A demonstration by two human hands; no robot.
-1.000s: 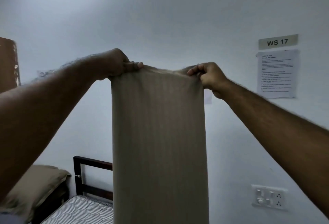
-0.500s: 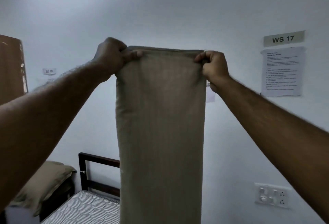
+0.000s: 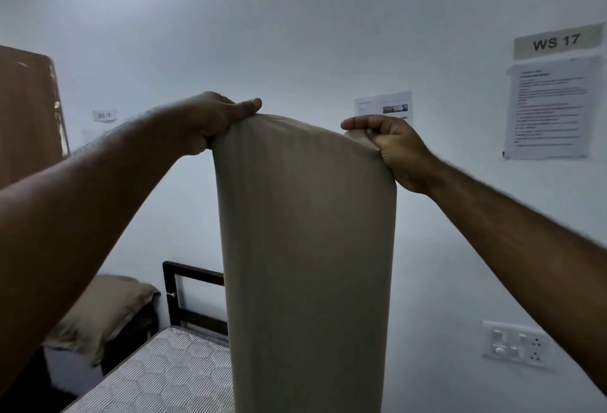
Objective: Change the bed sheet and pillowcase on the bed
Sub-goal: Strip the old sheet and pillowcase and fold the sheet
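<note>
Fingers of both my hands are curled onto the top edge of the beige bed sheet (image 3: pixel 305 248): my left hand (image 3: pixel 210 123) grips its upper corner at about ten o'clock from the cloth's middle, thumb laid flat over the fold, and my right hand (image 3: pixel 391 146) pinches the other corner at about two o'clock, thumb pointing inward. Between them the top edge bows upward in a soft arch. From there the sheet hangs as a narrow folded band, long axis straight up and down, its side edges nearly parallel and its lower end running out of view at six o'clock. Bare wall stands open on both sides of the band and above it. Below, at seven o'clock, lies the uncovered quilted mattress (image 3: pixel 157 376) with the dark headboard (image 3: pixel 193 294) behind it; farther out at eight o'clock sits a tan pillow (image 3: pixel 101 310). At three o'clock a printed notice (image 3: pixel 551 107) hangs under a sign (image 3: pixel 558 43) reading WS 17, and a switch plate (image 3: pixel 515 345) sits at four o'clock.
</note>
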